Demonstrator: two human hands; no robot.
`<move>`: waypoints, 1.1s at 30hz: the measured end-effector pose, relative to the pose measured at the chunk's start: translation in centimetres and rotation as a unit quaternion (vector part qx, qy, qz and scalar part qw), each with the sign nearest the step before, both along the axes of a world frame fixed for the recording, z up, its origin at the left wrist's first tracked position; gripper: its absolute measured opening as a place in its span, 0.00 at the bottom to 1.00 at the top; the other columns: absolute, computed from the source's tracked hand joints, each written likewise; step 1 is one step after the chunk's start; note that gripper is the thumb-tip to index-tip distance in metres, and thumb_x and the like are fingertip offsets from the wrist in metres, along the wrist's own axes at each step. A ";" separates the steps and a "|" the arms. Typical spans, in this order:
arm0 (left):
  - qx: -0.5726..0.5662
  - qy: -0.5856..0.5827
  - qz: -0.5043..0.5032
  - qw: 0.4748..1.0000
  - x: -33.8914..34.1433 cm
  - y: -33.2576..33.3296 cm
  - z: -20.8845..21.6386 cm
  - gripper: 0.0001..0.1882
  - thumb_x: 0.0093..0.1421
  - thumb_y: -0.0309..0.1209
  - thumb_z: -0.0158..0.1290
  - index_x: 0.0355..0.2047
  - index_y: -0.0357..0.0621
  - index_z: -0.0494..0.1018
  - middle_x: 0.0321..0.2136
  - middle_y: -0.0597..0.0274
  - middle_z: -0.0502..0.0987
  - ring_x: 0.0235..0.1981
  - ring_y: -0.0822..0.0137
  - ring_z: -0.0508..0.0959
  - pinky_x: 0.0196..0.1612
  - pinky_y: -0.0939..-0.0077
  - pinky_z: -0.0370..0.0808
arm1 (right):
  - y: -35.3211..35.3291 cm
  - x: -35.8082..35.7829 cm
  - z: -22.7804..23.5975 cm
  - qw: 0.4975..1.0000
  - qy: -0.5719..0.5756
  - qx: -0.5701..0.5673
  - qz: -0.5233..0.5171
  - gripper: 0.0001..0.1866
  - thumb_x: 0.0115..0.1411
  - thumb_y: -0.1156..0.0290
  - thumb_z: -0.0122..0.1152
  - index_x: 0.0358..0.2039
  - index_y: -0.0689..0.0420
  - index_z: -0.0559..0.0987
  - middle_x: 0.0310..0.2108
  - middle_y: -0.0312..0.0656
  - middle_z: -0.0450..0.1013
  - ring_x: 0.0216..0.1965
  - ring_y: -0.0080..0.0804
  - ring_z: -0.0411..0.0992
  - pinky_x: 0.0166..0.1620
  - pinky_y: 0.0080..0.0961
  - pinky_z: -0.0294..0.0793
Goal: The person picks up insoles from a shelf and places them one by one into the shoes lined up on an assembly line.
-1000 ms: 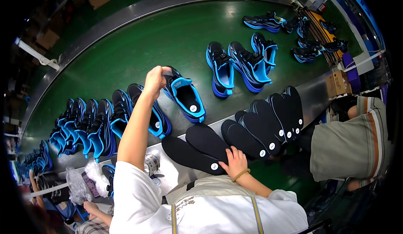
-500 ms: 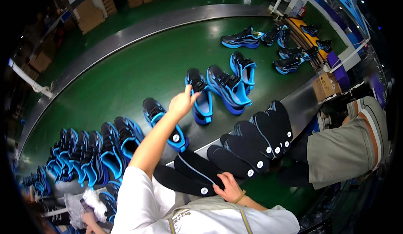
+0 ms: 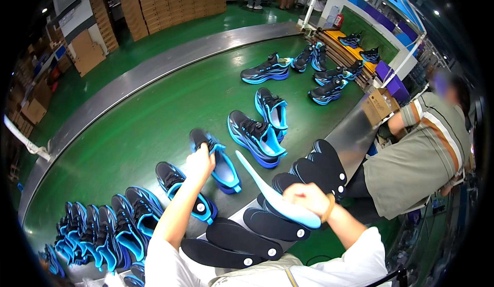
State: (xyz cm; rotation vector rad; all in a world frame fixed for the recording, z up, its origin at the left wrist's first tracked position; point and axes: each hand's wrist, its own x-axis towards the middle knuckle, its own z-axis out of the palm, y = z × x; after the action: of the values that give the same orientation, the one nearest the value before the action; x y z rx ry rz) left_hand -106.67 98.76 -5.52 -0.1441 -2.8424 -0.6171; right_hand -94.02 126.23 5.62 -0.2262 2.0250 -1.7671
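My left hand [image 3: 200, 161] is closed on the upper of a black and blue sneaker [image 3: 224, 171] that stands on the green belt with its opening toward me. In my right hand [image 3: 310, 198] is an insole [image 3: 272, 193], lifted and tilted, its pale blue side showing and its narrow end pointing toward the sneaker. Beneath it, black insoles [image 3: 275, 224] lie overlapping along the near metal edge. To the left of the held sneaker stands another sneaker [image 3: 172, 180] with a black insole [image 3: 198, 204] partly sticking out of its heel.
Several sneakers [image 3: 119, 225] stand in a row at the left. Two more [image 3: 256, 137] stand right of my left hand, others [image 3: 265, 70] farther back. A person [image 3: 419, 155] works at the right, beside a cardboard box [image 3: 378, 107]. A metal rail [image 3: 154, 68] bounds the far side.
My right hand has risen from the insoles at the near edge with one in its grip. My left hand stays on the sneaker. The whole view has shifted.
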 end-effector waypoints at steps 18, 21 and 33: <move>0.180 -0.216 -0.054 0.958 1.5 -3.4 1.9 0.23 0.50 0.45 0.46 0.21 0.32 0.66 0.17 0.44 0.70 0.22 0.53 0.72 0.27 0.66 0.66 | -15.3 -10.5 -9.5 0.786 0.246 0.475 0.310 0.09 0.41 0.72 0.50 0.22 0.64 0.76 0.32 0.55 0.68 0.34 0.48 0.68 0.37 0.34 0.68; 0.200 -0.221 -0.044 0.954 1.7 -3.4 1.6 0.22 0.51 0.45 0.46 0.21 0.31 0.66 0.17 0.44 0.69 0.21 0.54 0.72 0.27 0.66 0.66 | -15.5 -9.1 -9.3 0.884 0.150 0.400 0.187 0.08 0.41 0.76 0.50 0.23 0.64 0.74 0.37 0.57 0.63 0.35 0.47 0.67 0.39 0.33 0.67; 0.224 -0.180 -0.025 0.958 2.2 -3.4 0.4 0.22 0.53 0.45 0.42 0.28 0.33 0.67 0.23 0.39 0.70 0.30 0.44 0.70 0.31 0.63 0.66 | -15.5 -9.9 -14.2 0.854 0.265 0.437 0.101 0.09 0.49 0.69 0.44 0.23 0.62 0.69 0.33 0.51 0.62 0.36 0.47 0.63 0.39 0.36 0.65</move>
State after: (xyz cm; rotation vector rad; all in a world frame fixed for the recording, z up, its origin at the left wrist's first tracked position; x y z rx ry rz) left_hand -104.51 95.37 -5.09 -0.0240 -2.9424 -1.4048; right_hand -103.95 110.76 -8.58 -0.6434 2.8311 -0.5395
